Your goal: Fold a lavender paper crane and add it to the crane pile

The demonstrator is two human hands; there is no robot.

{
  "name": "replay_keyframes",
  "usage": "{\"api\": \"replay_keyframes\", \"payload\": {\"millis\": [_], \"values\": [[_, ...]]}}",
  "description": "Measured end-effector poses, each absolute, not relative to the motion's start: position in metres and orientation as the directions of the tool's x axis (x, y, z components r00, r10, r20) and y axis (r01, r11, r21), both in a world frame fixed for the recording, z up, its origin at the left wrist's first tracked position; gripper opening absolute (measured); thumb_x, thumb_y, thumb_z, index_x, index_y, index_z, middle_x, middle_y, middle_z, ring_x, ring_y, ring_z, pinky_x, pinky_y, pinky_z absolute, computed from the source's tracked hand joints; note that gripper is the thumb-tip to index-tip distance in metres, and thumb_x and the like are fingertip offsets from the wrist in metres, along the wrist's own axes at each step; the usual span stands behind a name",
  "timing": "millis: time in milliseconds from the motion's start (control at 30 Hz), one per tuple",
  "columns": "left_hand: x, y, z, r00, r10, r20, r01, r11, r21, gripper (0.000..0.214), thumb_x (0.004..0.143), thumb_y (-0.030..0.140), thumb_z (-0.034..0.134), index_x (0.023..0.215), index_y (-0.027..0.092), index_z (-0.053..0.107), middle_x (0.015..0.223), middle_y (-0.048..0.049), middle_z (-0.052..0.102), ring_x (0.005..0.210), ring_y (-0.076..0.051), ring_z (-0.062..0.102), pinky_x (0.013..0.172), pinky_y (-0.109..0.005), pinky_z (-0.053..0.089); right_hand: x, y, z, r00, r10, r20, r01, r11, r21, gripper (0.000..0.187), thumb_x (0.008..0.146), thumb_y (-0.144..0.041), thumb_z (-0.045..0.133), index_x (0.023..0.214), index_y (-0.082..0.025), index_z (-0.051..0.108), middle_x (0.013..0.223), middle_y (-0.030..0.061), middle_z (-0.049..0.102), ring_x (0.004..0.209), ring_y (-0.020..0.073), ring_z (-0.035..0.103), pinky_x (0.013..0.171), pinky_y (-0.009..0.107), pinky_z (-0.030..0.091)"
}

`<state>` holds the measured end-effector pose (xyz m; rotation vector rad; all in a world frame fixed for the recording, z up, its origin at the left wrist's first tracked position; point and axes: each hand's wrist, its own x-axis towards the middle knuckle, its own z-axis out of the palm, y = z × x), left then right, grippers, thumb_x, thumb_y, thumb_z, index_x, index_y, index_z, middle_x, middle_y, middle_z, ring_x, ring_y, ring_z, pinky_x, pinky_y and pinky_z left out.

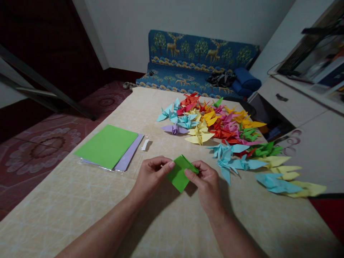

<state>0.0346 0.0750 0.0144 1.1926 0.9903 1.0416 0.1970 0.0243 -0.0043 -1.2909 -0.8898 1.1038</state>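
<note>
A small folded square of green origami paper [179, 175] is held up just above the table, turned so a corner points toward me. My left hand [154, 175] pinches its left corner between thumb and fingers. On the opposite side my right hand [204, 179] grips the right corner, its thumb lying on the paper's face. Loose layers show along the upper right edge. Beyond my hands lie many folded paper cranes, among them a purple crane [175, 129], a yellow crane [199, 136] and a light blue crane [225, 154].
On the left, green paper sheets [107, 145] rest over purple sheets [129, 152] and a clear wrapper. A white paper scrap [145, 144] lies near them. Behind the table [80, 208] stands a blue patterned sofa [182, 71]; a white cabinet [301, 118] is at the right.
</note>
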Motion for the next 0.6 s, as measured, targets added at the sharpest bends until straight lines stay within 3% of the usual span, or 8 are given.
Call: {"api": "replay_keyframes", "payload": {"millis": [100,267,433,600], "values": [[0.0347,0.0758,0.0139,0.266,0.962,-0.062,-0.171,0.11,0.979,0.021,0.071,0.034,0.079,0.072,0.013,0.076,0.07,-0.0034,0.067,0.063,-0.011,0.056,0.057,-0.02,0.042,0.1967,0.025,-0.0031,0.217,0.973,-0.082,-0.105,-0.06,-0.993,0.018,0.069,-0.03,0.076,0.076,-0.019,0.065,0.067,-0.0026,0.057,0.062,0.0129,0.051,0.057,0.023,0.042],[0.0333,0.0773,0.0123,0.298,0.945,-0.136,-0.223,0.207,0.953,0.024,0.064,0.032,0.084,0.064,0.013,0.07,0.061,-0.0009,0.063,0.055,-0.009,0.052,0.052,-0.02,0.038,0.1946,0.0248,-0.0007,0.151,0.988,-0.039,-0.045,-0.032,-0.998,0.017,0.073,-0.031,0.073,0.079,-0.019,0.063,0.069,-0.0027,0.056,0.062,0.0122,0.05,0.055,0.022,0.041],[0.0342,0.0733,0.0136,0.384,0.922,-0.053,-0.1,0.098,0.99,0.025,0.069,0.031,0.081,0.063,0.011,0.067,0.061,-0.002,0.061,0.056,-0.01,0.053,0.053,-0.021,0.039,0.1895,0.0251,0.003,0.128,0.991,0.044,0.045,0.038,-0.998,0.013,0.077,-0.031,0.07,0.08,-0.019,0.066,0.07,-0.001,0.061,0.065,0.0135,0.054,0.057,0.022,0.043],[0.037,0.0687,0.011,0.416,0.909,-0.033,0.064,0.007,0.998,0.029,0.078,0.036,0.071,0.066,0.012,0.064,0.056,0.0005,0.055,0.053,-0.009,0.045,0.05,-0.021,0.032,0.1915,0.0242,0.0037,0.278,0.951,0.134,0.114,0.106,-0.988,0.013,0.078,-0.028,0.069,0.07,-0.018,0.066,0.063,-0.0014,0.059,0.059,0.0126,0.052,0.053,0.022,0.041]]}}
